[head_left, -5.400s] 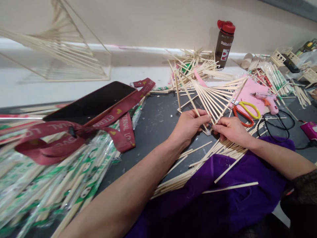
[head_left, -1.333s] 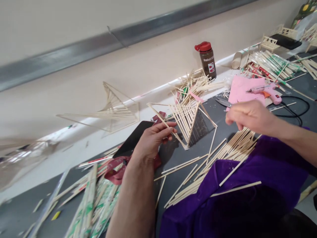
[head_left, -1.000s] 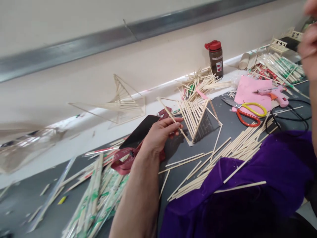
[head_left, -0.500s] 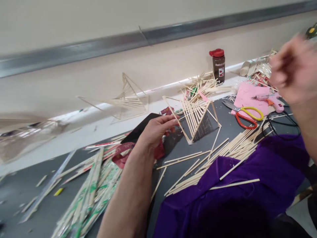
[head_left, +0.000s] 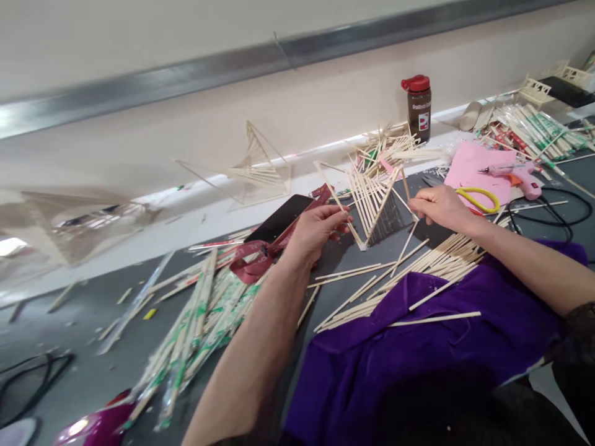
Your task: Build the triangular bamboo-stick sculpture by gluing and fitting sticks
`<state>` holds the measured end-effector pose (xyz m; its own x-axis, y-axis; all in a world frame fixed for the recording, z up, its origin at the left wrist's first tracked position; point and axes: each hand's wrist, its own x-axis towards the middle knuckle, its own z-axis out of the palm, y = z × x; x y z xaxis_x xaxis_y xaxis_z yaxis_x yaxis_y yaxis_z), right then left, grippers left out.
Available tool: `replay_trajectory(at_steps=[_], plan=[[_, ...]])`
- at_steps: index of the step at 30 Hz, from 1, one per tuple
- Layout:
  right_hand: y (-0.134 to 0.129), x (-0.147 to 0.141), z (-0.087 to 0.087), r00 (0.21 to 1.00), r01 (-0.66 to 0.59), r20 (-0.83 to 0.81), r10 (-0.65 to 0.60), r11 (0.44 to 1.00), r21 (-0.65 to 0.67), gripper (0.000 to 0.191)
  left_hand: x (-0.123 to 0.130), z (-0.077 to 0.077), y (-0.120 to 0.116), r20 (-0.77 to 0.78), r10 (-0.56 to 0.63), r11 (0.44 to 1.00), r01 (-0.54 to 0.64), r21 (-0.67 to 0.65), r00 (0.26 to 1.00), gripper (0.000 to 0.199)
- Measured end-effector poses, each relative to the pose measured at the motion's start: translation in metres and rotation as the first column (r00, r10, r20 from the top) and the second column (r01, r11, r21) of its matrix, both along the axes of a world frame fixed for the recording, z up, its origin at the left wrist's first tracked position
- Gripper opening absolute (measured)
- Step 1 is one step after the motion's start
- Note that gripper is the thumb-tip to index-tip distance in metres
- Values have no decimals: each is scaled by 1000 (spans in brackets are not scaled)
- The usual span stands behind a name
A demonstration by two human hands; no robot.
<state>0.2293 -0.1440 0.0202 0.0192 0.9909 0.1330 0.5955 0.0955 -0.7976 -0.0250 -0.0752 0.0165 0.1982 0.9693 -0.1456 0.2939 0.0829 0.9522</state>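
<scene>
Openwork stick frame (head_left: 367, 197), on the counter (head_left: 69, 328): your left hand (head_left: 320, 229) pinches its left stick, fingertips nearly closed. Your right hand (head_left: 439, 206), lately raised away, now pinches its right stick, so both sides seem steadied; scissors (head_left: 471, 202) lie behind.

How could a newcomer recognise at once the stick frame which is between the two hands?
Find the red-capped bottle by the wall. In front and to its left, on the dark grey table, the stick frame has a fan of sticks narrowing to a whitish bottom corner. Unlike the similar frame farther back, it sits between the left hand and right hand.
</scene>
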Motion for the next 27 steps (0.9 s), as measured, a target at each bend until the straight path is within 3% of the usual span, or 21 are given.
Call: replay_trajectory(at_steps=[6,10,19,27], plan=[[11,8,-13,998,54,-33,-52,996,76,23,11,-5,-9,2,32,999,-32,1,999,26],[14,12,-22,999,-51,-4,51,997,50,17,17,-6,-12,31,46,998,-47,32,998,23],[-4,0,-16,991,-126,62,119,984,127,11,11,-9,-19,58,97,994,-100,51,994,31],[7,-5,-25,993,-104,71,95,985,138,14,8,-22,-15,123,125,990,-133,57,984,32]])
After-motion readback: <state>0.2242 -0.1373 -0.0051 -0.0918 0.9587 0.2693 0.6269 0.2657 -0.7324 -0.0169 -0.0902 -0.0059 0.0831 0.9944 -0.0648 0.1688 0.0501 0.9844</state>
